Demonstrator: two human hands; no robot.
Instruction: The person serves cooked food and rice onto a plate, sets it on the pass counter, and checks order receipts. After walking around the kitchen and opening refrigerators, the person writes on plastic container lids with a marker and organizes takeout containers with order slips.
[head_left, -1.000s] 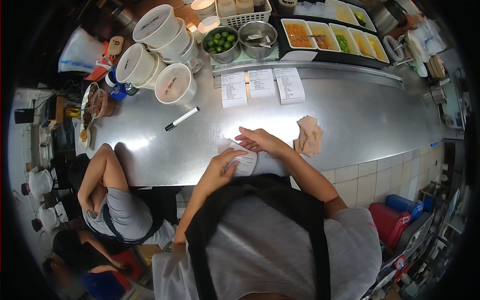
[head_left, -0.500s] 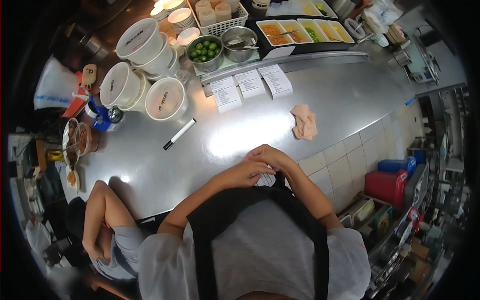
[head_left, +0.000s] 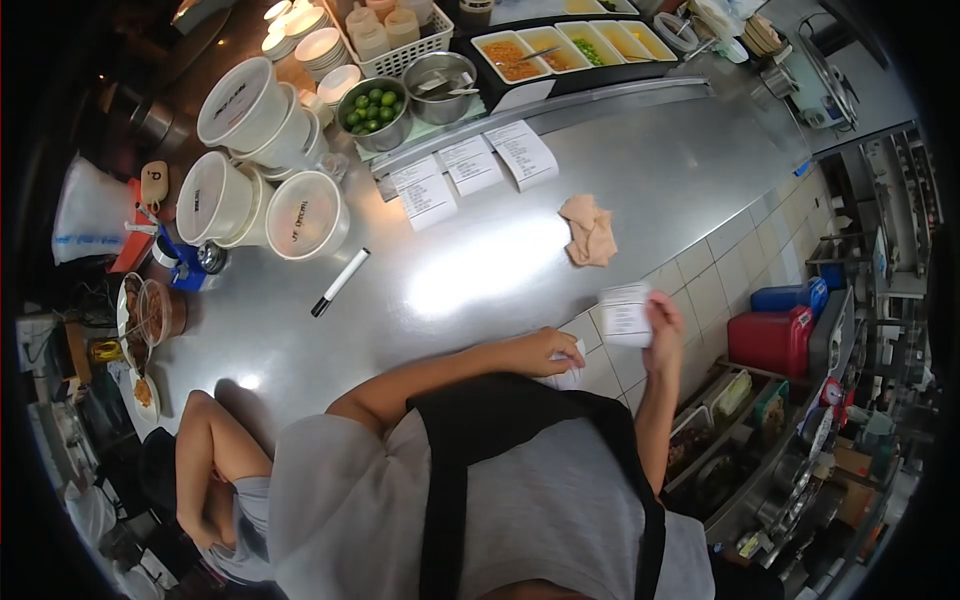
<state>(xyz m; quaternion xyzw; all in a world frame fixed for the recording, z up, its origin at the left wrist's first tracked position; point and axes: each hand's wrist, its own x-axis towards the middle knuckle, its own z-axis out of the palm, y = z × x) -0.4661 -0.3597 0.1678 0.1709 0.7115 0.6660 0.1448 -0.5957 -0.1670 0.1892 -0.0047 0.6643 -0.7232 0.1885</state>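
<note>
Two hands (head_left: 545, 352) near steel counter (head_left: 400, 320), tiled floor (head_left: 735, 240).

The right hand (head_left: 665, 322) holds a printed slip (head_left: 625, 316), the left hand (head_left: 545, 351) white paper (head_left: 570, 375).

On the left, the nearest round, translucent white plastic tub (head_left: 307, 215) bears black lettering that seems to start "JF", the rest unclear; black writing on the tall far stack of white plastic tubs (head_left: 238, 104) is illegible; a tan rounded case (head_left: 154, 183) carries one dark letter-like mark; print on three far white paper receipts (head_left: 471, 165) and the white paper slip (head_left: 624, 318) in the right hand (head_left: 665, 325) is too small to read.
</note>
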